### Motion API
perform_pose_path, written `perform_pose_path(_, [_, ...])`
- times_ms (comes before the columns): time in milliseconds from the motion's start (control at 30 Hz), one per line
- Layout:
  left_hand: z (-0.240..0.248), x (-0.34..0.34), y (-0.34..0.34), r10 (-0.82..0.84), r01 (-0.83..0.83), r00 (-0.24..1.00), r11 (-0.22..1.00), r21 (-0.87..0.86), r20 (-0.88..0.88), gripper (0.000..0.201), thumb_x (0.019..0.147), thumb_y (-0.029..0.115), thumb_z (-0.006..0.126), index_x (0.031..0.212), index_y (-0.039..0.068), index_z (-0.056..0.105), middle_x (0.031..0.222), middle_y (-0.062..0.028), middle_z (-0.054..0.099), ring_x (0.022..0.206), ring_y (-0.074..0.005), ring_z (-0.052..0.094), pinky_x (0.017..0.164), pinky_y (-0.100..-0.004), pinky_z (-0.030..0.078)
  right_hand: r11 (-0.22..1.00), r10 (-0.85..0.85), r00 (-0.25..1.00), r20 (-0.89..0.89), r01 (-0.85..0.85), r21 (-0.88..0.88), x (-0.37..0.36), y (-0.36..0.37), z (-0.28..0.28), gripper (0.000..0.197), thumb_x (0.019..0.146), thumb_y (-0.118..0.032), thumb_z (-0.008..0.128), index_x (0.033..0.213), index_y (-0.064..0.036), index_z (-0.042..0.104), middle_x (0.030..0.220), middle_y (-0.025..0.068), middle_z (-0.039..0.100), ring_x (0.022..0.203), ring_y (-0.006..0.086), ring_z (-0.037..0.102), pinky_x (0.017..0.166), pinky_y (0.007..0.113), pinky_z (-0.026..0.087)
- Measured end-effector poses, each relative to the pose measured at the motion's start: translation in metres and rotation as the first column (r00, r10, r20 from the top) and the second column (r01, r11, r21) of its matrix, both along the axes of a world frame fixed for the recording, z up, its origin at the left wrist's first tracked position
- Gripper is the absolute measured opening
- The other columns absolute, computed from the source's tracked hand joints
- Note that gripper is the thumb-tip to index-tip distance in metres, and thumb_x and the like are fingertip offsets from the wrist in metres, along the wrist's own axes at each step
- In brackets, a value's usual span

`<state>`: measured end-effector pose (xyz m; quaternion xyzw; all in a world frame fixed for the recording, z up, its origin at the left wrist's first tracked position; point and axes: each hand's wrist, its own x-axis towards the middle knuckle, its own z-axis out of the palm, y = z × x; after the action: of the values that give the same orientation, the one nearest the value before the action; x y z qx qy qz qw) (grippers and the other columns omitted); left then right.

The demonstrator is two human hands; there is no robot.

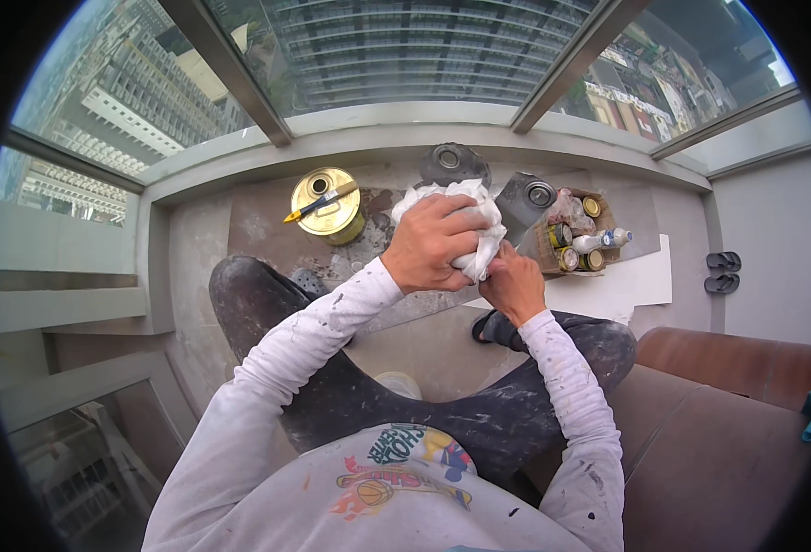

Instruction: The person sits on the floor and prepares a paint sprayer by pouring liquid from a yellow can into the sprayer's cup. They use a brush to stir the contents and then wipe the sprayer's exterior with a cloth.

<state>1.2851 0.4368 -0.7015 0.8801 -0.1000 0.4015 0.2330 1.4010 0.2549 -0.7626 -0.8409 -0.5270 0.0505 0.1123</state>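
Note:
A crumpled white cloth [490, 219] is bunched up between my two hands, held above the floor in front of my knees. My left hand [435, 241] is closed over the cloth from the left, its fingers curled across the bundle. Just below and to the right, my right hand [514, 287] pinches the lower edge of the same cloth. Whether anything is wrapped inside cannot be seen. To the left stands a round gold-coloured can [334, 224], and a paintbrush [321, 202] with a yellow tip lies across its lid.
Beyond the cloth sit a dark round container [454, 163] and a grey rectangular tin [520, 198]. A cardboard box [542, 250] at right holds several small cans and a white bottle [601, 241]. Black slippers [723, 272] lie far right. Brown upholstered seating [709, 451] is near right; windows [442, 55] line the far side.

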Motion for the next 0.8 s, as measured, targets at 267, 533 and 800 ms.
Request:
perform_pose_path(267, [-0.024,0.004,0.034,-0.490,-0.393,0.781,0.095,-0.914,-0.387,0.049,0.095,0.039,0.065,0.114,-0.006,0.067,0.099,-0.0108,0.072,0.083,-0.0117,0.069,0.071,-0.0249,0.054,0.985,-0.125,0.988,-0.096,0.135,0.105,-0.002,0.005,0.021,0.116,0.063,-0.003,0.066,0.160,-0.0163,0.002,0.098,0.0200,0.070,0.073,0.0439,0.067,0.064,0.050,0.054])
perform_pose_path(533, [0.021,-0.004,0.049,-0.391,-0.269,0.899,-0.145,-0.952,-0.195,0.051,0.095,0.043,0.063,0.117,-0.003,0.066,0.095,-0.0071,0.071,0.070,-0.0122,0.066,0.058,-0.0241,0.050,0.975,-0.081,0.989,-0.120,0.104,0.197,0.001,0.006,0.024,0.117,0.060,-0.001,0.065,0.160,-0.0169,0.005,0.102,0.0186,0.070,0.069,0.0438,0.065,0.060,0.050,0.053])
perform_pose_path(800, [0.010,-0.014,0.013,-0.168,-0.001,0.942,0.864,-0.503,-0.290,0.068,0.070,0.030,0.089,0.127,0.003,0.062,0.131,-0.0188,0.060,0.128,-0.0368,0.053,0.105,-0.0434,0.043,0.990,-0.093,0.994,-0.049,0.098,0.105,0.001,0.008,0.024,0.112,0.062,-0.007,0.067,0.160,-0.0155,0.012,0.095,0.0167,0.068,0.068,0.0423,0.066,0.061,0.050,0.054])
